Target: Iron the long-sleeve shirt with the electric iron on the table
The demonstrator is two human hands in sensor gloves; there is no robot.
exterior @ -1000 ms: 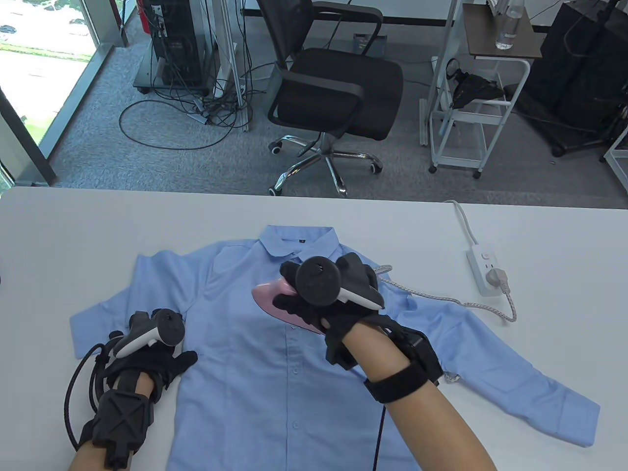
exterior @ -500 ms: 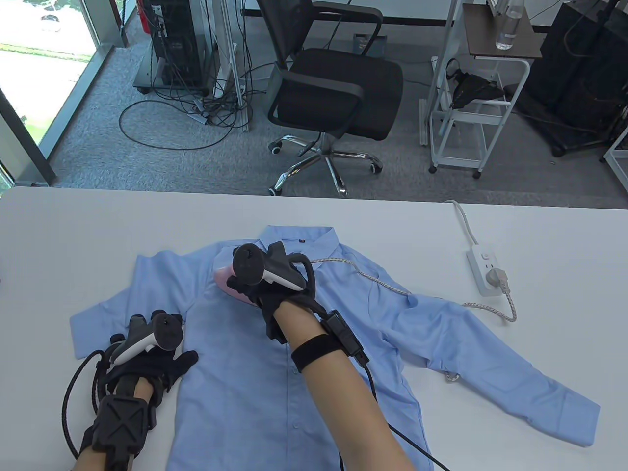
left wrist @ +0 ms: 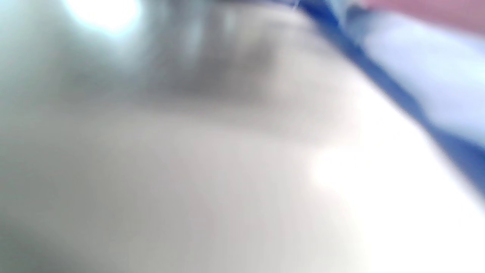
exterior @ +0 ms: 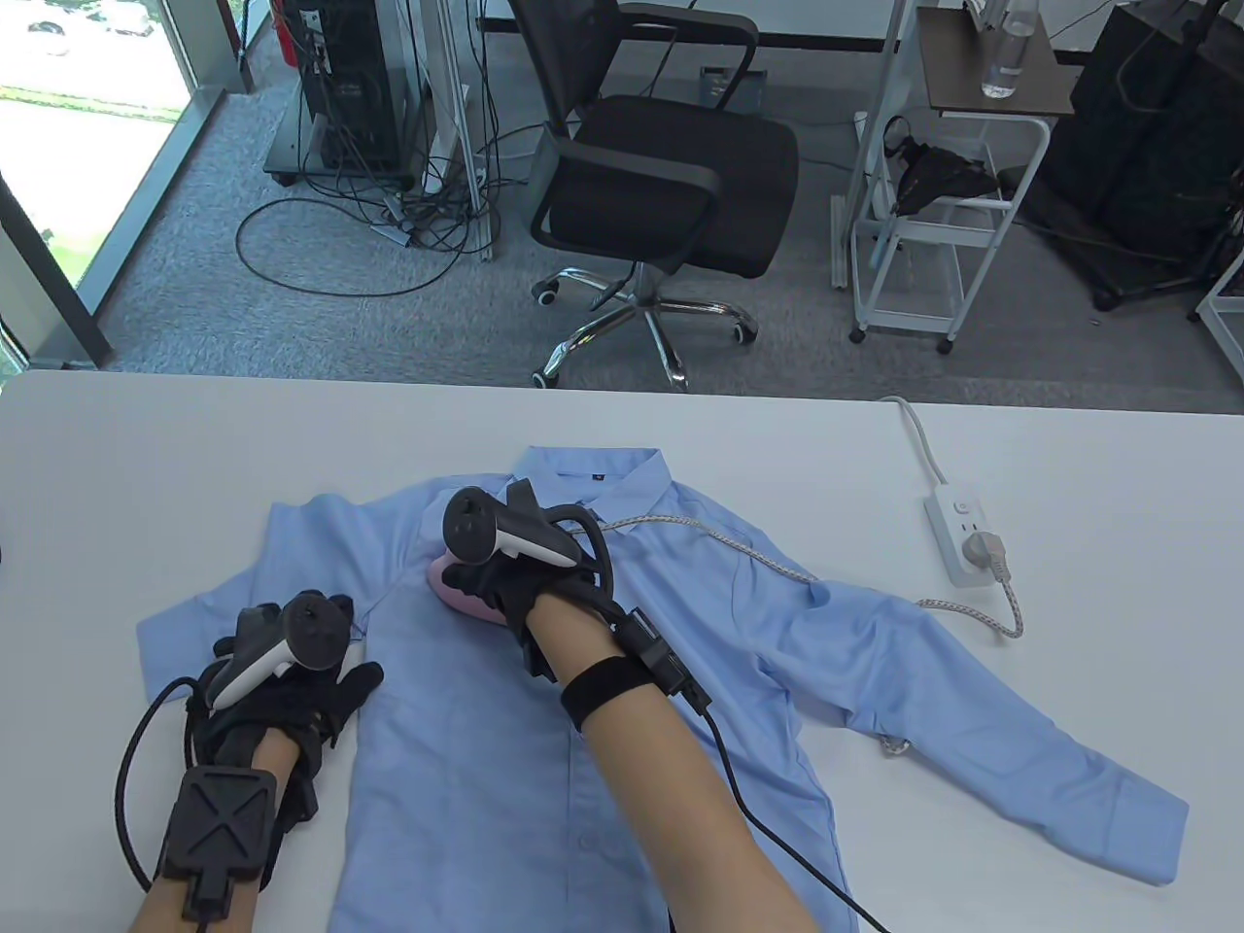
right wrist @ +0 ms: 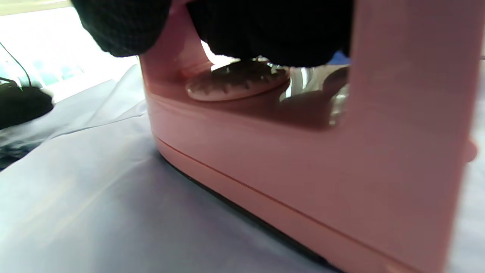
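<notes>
Shirt (exterior: 505,739) lies flat under both hands: right hand (exterior: 505,578) grips the pink iron (exterior: 457,595), left hand (exterior: 292,695) presses flat.

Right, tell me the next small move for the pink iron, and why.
Probably glide the pink electric iron down the light blue long-sleeve shirt front toward the hem: the right hand grips it high on the chest, while the left hand rests on the shirt's edge.

Office or laboratory workroom. Grey carpet floor with a black swivel chair (exterior: 646,185) at 12 o'clock, an equipment rack trailing loose cables (exterior: 355,97) at 11 o'clock, a white trolley (exterior: 948,194) at 1 o'clock, a full-height window (exterior: 73,107) at 10 o'clock.
</notes>
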